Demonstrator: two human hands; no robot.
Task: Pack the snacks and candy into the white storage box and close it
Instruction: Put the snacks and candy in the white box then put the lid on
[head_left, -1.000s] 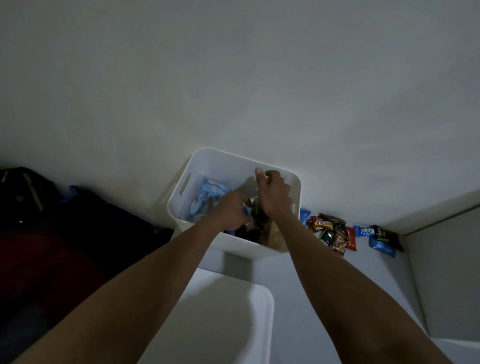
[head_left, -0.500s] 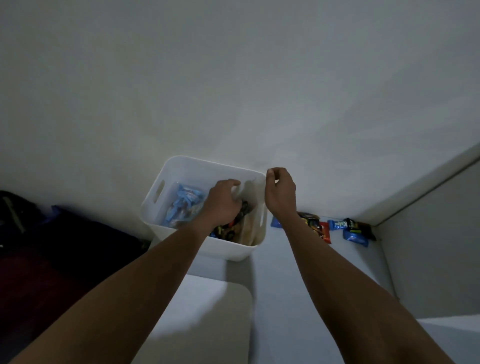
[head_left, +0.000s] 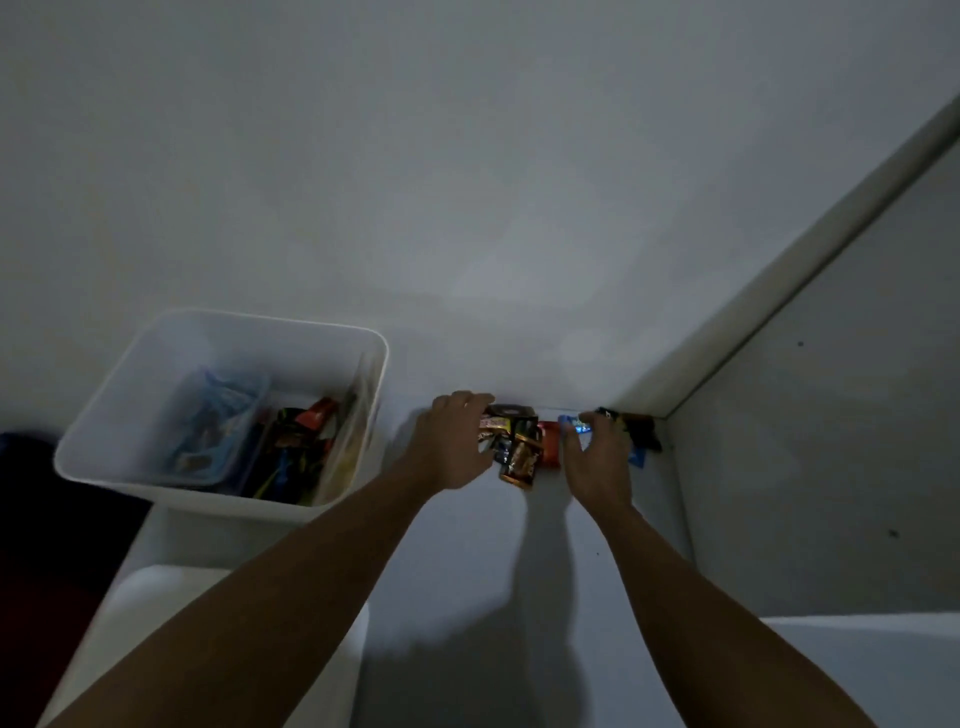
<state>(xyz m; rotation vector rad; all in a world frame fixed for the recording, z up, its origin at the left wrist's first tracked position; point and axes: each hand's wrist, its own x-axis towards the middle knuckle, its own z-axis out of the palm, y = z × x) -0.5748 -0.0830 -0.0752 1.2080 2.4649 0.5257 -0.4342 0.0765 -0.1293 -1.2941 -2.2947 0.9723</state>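
Shows, in dim light from above, a white storage box (head_left: 260, 318) standing open on a white counter (head_left: 467, 571). Already holds blue packets on its left side and dark, orange and yellow wrappers on its right. Shows a small heap of loose snacks (head_left: 511, 436) to the right of the box, against the back wall. Shows the left hand (head_left: 457, 441) at the heap's box-side edge, fingers loosely curved and touching the top packets, with nothing visibly clasped. Shows the right hand (head_left: 597, 457) on the heap's side away from the box, fingers spread and relaxed over a blue packet (head_left: 575, 425), holding nothing. Looks best done as a two-handed scoop. Slide both palms inward along the counter, squeeze the slippery wrappers between them, lift only just clear, and carry leftward over the box rim before letting go. Reach also for the dark packets (head_left: 636, 428) farthest right of the box, tucked in the corner, or return for them. Expect a stray wrapper to slip out underneath. Keep the closing for last. Shows a flat white piece with rounded corners (head_left: 156, 597) in front of the box, probably the lid. Gives no readable brand or label. Shows pale lettering on a brown-and-gold wrapper (head_left: 522, 457) and on the blue packet, too dark and blurred to make out.
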